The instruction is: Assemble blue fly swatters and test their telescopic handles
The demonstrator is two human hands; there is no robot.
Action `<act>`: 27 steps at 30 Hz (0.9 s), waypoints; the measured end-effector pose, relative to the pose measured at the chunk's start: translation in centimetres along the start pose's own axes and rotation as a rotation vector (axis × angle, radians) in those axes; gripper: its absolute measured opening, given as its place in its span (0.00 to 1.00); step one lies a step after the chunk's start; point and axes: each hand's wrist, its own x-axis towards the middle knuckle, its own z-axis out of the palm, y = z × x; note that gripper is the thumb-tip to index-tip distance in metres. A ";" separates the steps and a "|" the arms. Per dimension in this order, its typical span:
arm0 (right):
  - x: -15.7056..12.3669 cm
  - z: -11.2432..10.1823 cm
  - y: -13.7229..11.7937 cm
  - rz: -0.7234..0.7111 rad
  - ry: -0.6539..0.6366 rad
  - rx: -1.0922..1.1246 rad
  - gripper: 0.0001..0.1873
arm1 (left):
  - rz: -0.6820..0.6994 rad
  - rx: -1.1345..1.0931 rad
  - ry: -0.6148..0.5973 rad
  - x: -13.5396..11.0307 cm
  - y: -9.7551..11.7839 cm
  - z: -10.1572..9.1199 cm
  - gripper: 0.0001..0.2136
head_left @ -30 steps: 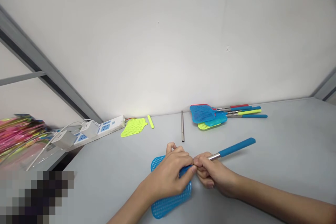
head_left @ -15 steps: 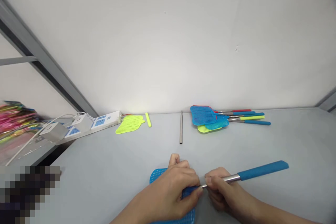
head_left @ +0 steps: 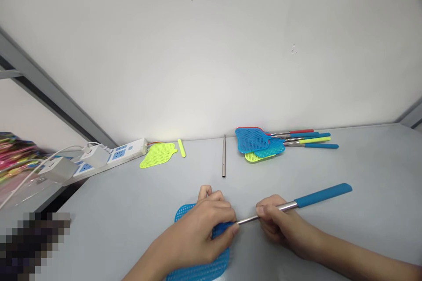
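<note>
A blue fly swatter [head_left: 204,268] with a metal telescopic rod and a blue grip [head_left: 325,195] lies across both my hands, just above the table. My left hand [head_left: 204,228] is closed on the neck of its perforated head, fingers over the joint with the rod and partly hiding the head. Around the metal shaft, my right hand [head_left: 280,224] is closed, thumb and fingers pinching it short of the blue grip. A thin stretch of bare rod [head_left: 248,219] shows between the two hands.
Several finished swatters [head_left: 253,140] lie stacked at the back right. A loose metal rod [head_left: 224,158], a yellow swatter head [head_left: 158,154] and a yellow grip [head_left: 181,148] rest along the back. A power strip [head_left: 128,153] with plugged-in adapters stands at the left, near colourful packets [head_left: 16,153].
My hands have moved apart, and more of the thin rod shows between them. Both hands still hold the swatter. The whole view has shifted slightly.
</note>
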 end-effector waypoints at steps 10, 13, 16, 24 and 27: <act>0.4 -0.3 -0.4 0.014 -0.025 0.132 0.18 | 0.000 0.114 0.058 -0.4 -0.8 0.0 0.11; 0.5 -0.3 -0.5 0.027 -0.055 0.155 0.19 | -0.010 0.162 0.106 -0.4 -0.9 0.2 0.09; 0.6 -0.4 -0.5 0.015 -0.085 0.170 0.19 | 0.003 0.212 0.133 -0.4 -0.7 0.3 0.09; 0.5 -0.3 0.2 -0.054 -0.153 -0.029 0.19 | 0.017 0.304 0.190 -0.2 0.5 1.7 0.09; 0.1 0.3 0.3 -0.041 -0.145 -0.089 0.20 | 0.028 0.321 0.163 -0.1 1.0 2.8 0.13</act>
